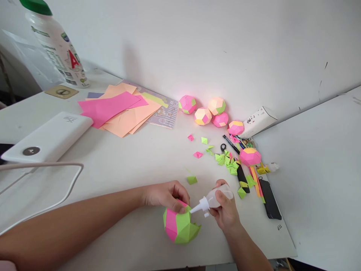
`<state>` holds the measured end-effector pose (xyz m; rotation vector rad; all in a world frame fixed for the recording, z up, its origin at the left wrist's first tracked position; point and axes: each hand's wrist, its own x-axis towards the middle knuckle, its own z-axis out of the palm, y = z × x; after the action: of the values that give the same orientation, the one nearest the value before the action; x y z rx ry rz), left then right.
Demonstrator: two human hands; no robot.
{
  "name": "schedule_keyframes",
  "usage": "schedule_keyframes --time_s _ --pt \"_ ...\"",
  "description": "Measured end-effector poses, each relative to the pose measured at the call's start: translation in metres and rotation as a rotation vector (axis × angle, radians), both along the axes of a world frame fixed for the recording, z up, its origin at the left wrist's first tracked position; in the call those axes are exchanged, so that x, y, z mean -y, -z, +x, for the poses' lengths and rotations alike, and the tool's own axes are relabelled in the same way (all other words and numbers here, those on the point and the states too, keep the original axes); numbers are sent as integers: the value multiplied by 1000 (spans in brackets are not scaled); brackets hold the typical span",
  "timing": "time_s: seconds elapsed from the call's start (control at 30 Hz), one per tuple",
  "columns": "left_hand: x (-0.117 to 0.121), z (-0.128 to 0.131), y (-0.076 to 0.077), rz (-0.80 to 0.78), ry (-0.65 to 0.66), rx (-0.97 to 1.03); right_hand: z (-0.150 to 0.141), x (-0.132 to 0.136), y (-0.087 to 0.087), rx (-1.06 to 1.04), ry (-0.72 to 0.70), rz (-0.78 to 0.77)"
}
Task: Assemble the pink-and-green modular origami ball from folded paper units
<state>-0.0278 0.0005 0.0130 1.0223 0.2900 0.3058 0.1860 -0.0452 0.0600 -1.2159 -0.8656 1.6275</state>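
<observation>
A pink and green folded-paper ball (184, 226) is near the table's front edge, its right side open with jagged green edges. My left hand (170, 195) grips its top rim between thumb and fingers. In my right hand (227, 209) is a clear glue bottle (216, 197), tilted so its white nozzle points left and meets, or nearly meets, the ball's upper green edge. A small cap hangs below the nozzle. Just beyond the ball lies a green folded paper piece (192, 180). More green pieces (227, 161) are heaped farther right, with small pink pieces (197, 154) beside them.
Several finished paper balls (203, 116) stand along the wall. Pink and peach paper sheets (124, 109) lie at back left, near a tall bottle (60, 49) and a white power bank (47, 137) with a cable. A black phone (270, 198) rests by the right edge.
</observation>
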Motion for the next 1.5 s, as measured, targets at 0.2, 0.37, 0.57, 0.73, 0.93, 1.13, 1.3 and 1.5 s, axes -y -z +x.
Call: schedule_keyframes --time_s 0.2,0.37,0.57,0.73,0.93,1.13,1.3,1.5 --pt "0 0 1 30 3 -8 -1 -4 3 59 -1 -77" --pt "0 1 -1 23 -6 -1 -1 -5 14 81 52 -62" --pt "0 0 -2 39 2 -20 -3 -7 16 34 47 -122" --pt "0 1 -1 45 10 -7 -3 -11 11 -23 -44 -174" --pt "-1 1 0 23 -6 -1 0 -12 11 -8 -126 -86" --pt "-1 1 0 24 -15 -15 -1 -12 11 61 -82 -77" --pt "-2 2 0 20 -20 -17 -2 -12 11 121 -44 -54" --pt "-2 1 -4 -12 -41 -10 2 -13 12 48 -10 13"
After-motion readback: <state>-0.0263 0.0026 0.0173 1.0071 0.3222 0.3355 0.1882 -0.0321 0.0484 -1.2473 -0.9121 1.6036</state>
